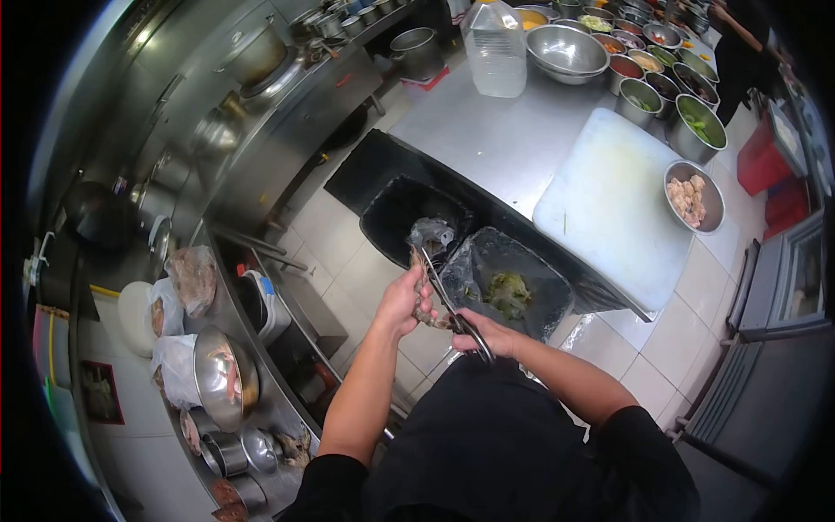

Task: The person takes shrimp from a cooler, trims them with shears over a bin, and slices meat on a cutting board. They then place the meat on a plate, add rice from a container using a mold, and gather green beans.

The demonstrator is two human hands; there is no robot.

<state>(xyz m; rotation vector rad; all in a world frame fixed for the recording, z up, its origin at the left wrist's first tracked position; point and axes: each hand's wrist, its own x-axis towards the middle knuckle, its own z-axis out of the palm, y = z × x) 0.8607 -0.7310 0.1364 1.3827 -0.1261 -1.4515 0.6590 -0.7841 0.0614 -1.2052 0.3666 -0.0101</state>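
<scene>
Your left hand (401, 302) pinches the prawn (425, 308) at 12 o'clock; your right hand (496, 334) grips the scissors (474, 334), blades (437, 280) near your left thumb (412, 279): if the shell slips, they could nick you

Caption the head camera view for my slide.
Over waste bins in a kitchen, the left hand grips a shrimp while the right hand holds scissors close to it.
</scene>
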